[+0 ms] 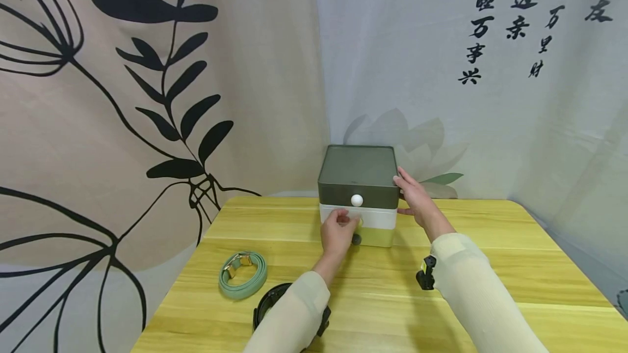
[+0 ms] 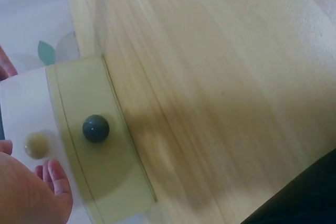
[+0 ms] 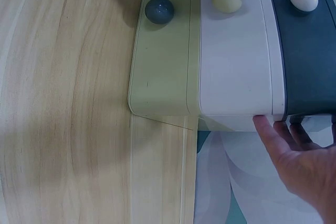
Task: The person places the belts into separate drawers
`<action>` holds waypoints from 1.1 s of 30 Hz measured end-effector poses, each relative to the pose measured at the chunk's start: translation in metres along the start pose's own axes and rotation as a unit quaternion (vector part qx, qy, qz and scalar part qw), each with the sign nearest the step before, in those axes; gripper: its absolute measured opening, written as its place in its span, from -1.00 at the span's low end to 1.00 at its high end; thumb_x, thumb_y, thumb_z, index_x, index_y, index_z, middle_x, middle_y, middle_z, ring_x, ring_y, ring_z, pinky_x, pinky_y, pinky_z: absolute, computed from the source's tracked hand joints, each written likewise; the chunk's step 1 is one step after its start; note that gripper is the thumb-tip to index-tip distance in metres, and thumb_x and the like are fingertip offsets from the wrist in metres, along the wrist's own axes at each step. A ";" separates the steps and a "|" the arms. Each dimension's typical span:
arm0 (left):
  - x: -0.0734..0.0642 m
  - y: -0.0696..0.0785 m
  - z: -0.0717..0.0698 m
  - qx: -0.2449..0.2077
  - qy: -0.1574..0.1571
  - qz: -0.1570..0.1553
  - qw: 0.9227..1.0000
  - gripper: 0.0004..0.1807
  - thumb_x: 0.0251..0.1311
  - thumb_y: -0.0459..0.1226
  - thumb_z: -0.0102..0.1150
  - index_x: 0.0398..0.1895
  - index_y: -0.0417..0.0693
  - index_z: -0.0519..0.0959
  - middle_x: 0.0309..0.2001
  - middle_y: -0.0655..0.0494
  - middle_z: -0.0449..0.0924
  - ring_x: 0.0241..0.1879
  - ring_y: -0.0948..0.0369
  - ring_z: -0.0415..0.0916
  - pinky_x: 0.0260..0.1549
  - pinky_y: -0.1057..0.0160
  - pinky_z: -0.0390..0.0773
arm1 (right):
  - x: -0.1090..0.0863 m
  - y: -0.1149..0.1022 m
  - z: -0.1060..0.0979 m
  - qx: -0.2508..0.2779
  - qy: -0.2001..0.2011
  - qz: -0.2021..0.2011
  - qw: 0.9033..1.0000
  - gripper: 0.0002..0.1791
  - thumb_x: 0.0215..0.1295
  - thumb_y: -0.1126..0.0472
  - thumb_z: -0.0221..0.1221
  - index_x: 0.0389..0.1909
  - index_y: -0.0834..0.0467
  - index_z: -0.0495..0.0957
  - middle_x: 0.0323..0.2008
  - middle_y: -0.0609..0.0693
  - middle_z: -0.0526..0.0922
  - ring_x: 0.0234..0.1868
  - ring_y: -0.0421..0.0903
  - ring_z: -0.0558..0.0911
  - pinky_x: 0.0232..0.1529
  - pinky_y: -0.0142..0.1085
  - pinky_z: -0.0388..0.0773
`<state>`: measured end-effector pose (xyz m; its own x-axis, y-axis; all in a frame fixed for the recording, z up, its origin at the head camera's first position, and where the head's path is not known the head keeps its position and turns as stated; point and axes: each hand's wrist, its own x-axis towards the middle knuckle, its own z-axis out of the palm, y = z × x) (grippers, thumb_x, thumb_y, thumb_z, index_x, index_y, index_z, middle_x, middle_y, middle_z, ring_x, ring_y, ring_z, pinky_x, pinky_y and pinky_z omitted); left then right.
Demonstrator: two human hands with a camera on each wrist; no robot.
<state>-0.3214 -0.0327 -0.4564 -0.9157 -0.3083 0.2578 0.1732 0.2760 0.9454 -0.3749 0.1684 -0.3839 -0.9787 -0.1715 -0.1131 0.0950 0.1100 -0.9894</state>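
Observation:
A small three-drawer box stands at the back of the table, its top drawer [image 1: 338, 195] dark green with a white knob [image 1: 356, 200]. Below it come a white middle drawer [image 3: 236, 66] and a yellow-green bottom drawer [image 2: 113, 177] with a dark grey knob [image 2: 96, 128]. My left hand [image 1: 337, 233] is at the middle drawer's front, its thumb and fingertips spread to either side of the pale yellow knob [image 2: 37, 145]. Against the box's right side rest the extended fingers of my right hand [image 1: 419, 200]. All the drawers are closed.
A coiled green belt [image 1: 261, 279] with a gold buckle lies on the left of the wooden table [image 1: 392, 298]. Beside it, a coiled black belt [image 1: 265, 301] is partly hidden under my left forearm. A printed cloth [image 1: 275, 97] hangs behind the table.

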 end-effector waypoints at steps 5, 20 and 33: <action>0.000 -0.006 0.003 0.009 0.001 -0.003 1.000 -0.73 0.06 -0.26 0.46 -0.21 -0.15 0.64 -0.37 0.10 0.62 -0.35 0.21 0.52 -0.27 0.20 0.52 | 0.000 0.000 0.000 0.000 0.000 0.001 1.000 -0.32 0.59 -0.12 -0.21 0.57 -0.28 -0.30 0.58 0.10 -0.29 0.52 0.25 -0.05 0.30 0.26 0.21; -0.001 -0.014 0.014 0.013 0.011 -0.012 1.000 -0.75 -0.01 -0.26 0.50 -0.30 -0.14 0.63 -0.40 0.09 0.62 -0.36 0.23 0.51 -0.26 0.20 0.52 | 0.001 0.001 0.001 0.001 0.005 -0.004 1.000 -0.31 0.59 -0.12 -0.21 0.58 -0.24 -0.28 0.58 0.10 -0.29 0.52 0.26 -0.04 0.29 0.27 0.21; 0.000 -0.016 0.019 0.031 0.022 -0.017 0.999 -0.77 -0.03 -0.27 0.49 -0.36 -0.10 0.62 -0.46 0.17 0.58 -0.42 0.26 0.46 -0.34 0.23 0.50 | 0.000 0.002 0.001 -0.003 0.004 -0.006 1.000 -0.30 0.58 -0.14 -0.20 0.58 -0.24 -0.29 0.58 0.11 -0.28 0.52 0.26 -0.04 0.29 0.27 0.21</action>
<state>-0.3308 -0.0196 -0.4758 -0.9037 -0.3571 0.2361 0.1186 0.3211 0.9396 -0.3747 0.1679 -0.3857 -0.9813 -0.1648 -0.0998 0.0817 0.1132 -0.9902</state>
